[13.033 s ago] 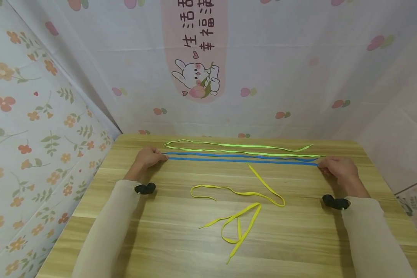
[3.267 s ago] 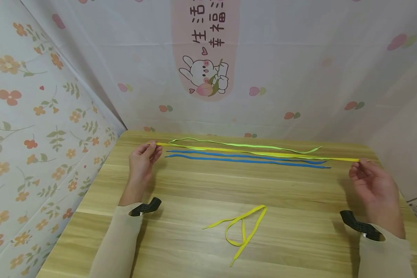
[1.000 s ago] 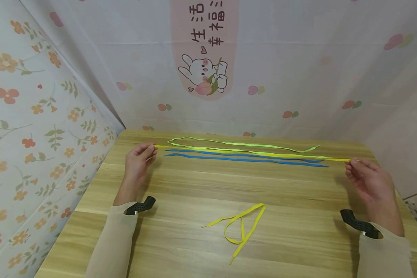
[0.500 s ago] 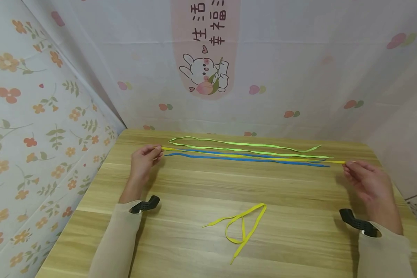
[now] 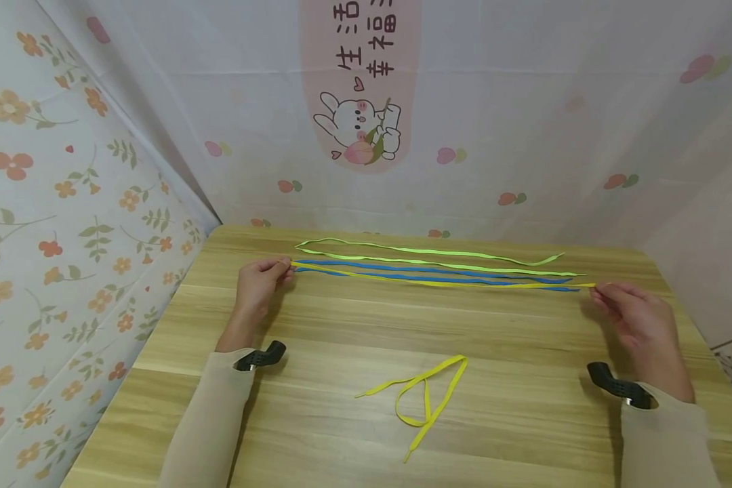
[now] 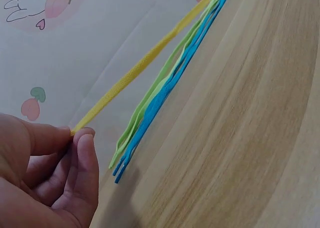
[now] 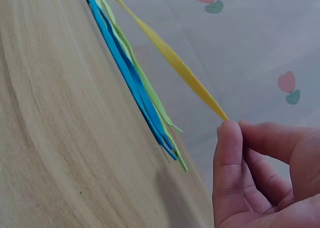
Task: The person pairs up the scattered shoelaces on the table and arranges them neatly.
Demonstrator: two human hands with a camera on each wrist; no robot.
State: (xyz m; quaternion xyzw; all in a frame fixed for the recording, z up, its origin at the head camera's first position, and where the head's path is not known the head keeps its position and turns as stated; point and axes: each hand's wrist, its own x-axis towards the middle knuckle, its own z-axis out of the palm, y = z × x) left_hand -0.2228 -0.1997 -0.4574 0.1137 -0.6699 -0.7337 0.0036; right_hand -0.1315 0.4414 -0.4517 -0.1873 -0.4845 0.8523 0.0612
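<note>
A yellow shoelace [image 5: 396, 279] stretches between my hands, sagging slightly in the middle. My left hand [image 5: 261, 283] pinches one end between thumb and forefinger; my right hand [image 5: 637, 313] pinches the other. Both wrist views show the yellow shoelace [image 6: 135, 70] raised above the table surface. Beneath it, two blue shoelaces [image 5: 396, 267] lie lengthwise, partly covered by the yellow one in the head view. Behind them are two lime-green shoelaces [image 5: 430, 251], also running left to right. A second yellow shoelace [image 5: 445, 393] lies loosely looped nearer the front.
The wooden table [image 5: 317, 420] has rounded back corners. Behind it hangs a pale printed cloth [image 5: 488, 122] with a rabbit picture, and a floral cloth [image 5: 55, 271] hangs at the left. Black wrist-camera mounts [image 5: 619, 386] stick out at both sleeves.
Earlier, both hands held a blue shoelace; now they hold a yellow one. Over the last second it has come toward the front, from the green laces to over the blue ones, and slackened.
</note>
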